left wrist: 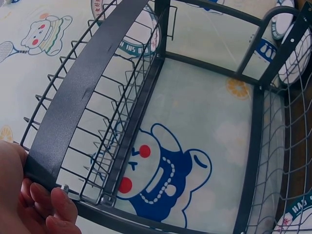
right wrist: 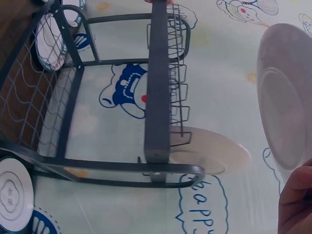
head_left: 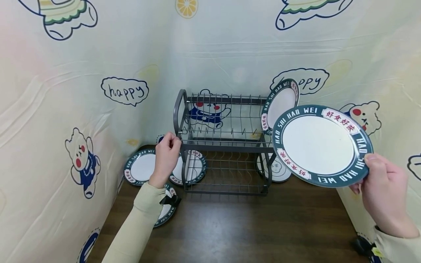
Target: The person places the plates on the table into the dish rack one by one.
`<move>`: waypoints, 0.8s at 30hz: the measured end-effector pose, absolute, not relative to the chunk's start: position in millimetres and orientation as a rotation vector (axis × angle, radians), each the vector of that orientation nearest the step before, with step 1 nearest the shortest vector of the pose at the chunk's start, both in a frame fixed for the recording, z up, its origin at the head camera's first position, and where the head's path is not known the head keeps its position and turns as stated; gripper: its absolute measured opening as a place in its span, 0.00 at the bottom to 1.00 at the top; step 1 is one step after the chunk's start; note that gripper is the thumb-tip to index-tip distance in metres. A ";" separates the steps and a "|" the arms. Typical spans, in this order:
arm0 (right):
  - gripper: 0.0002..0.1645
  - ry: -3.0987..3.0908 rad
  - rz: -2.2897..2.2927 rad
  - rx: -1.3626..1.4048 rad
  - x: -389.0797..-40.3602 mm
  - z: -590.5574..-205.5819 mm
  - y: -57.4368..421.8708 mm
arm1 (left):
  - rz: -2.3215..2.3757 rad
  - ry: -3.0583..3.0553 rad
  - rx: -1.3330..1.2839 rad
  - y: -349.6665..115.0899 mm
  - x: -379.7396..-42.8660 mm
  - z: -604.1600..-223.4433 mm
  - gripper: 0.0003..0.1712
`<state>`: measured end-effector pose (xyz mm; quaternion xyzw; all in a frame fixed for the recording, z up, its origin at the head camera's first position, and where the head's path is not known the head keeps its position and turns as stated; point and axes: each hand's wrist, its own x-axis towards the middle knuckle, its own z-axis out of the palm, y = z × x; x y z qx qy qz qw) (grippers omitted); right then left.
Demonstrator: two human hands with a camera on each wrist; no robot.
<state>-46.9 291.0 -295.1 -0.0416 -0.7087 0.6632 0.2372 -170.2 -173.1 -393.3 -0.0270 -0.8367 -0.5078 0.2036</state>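
A black two-tier dish rack (head_left: pixel 227 149) stands on the wooden table. My left hand (head_left: pixel 168 153) grips its upper tier at the left front corner, with curled fingers under the dark bar (left wrist: pixel 73 107) in the left wrist view. To the right, my right hand (head_left: pixel 385 190) pinches a white plate (head_left: pixel 315 144) with a dark green lettered rim, tilted in the air with its face toward the head camera. Its pale underside (right wrist: pixel 282 107) shows in the right wrist view. A similar plate (head_left: pixel 283 104) stands on edge at the upper tier's right end, partly hidden behind the held one.
Several more plates lie around the rack: one plate (head_left: pixel 143 166) at the left, another (head_left: pixel 194 168) by the rack's left leg, one under the left sleeve. A face-down plate (head_left: pixel 279 170) lies at the right leg. Printed cloth (head_left: pixel 227 54) surrounds the table (head_left: pixel 230 226).
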 end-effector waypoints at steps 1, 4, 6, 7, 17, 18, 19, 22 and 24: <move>0.26 -1.957 1.807 -0.108 -48.5 -293.0 291.1 | -1.418 -2.333 -0.076 -173.0 -170.3 -393.5 0.10; 0.26 -2.011 1.766 -0.096 -52.1 -286.5 290.8 | -1.422 -2.330 -0.079 -172.6 -170.5 -394.2 0.10; 0.25 -2.044 1.742 -0.088 -54.2 -282.1 289.5 | -1.417 -2.330 -0.077 -172.6 -171.0 -394.9 0.10; 0.25 -2.052 1.732 -0.087 -55.3 -279.9 288.5 | -1.416 -2.330 -0.077 -172.4 -171.1 -395.1 0.10; 0.23 -2.061 1.641 0.016 -75.4 -259.7 276.8 | -1.415 -2.331 -0.068 -173.9 -170.2 -394.3 0.11; 0.23 -2.046 1.647 0.022 -77.8 -258.1 276.0 | -1.416 -2.331 -0.069 -173.7 -170.1 -394.1 0.11; 0.23 -2.039 1.644 0.022 -80.1 -256.4 275.2 | -1.417 -2.332 -0.071 -173.4 -170.0 -393.7 0.11; 0.23 -2.051 1.607 0.022 -86.7 -251.7 273.6 | -1.420 -2.333 -0.070 -172.7 -169.8 -393.0 0.11; 0.23 -2.045 1.613 0.031 -91.2 -248.8 272.7 | -1.419 -2.332 -0.066 -172.5 -169.6 -392.8 0.10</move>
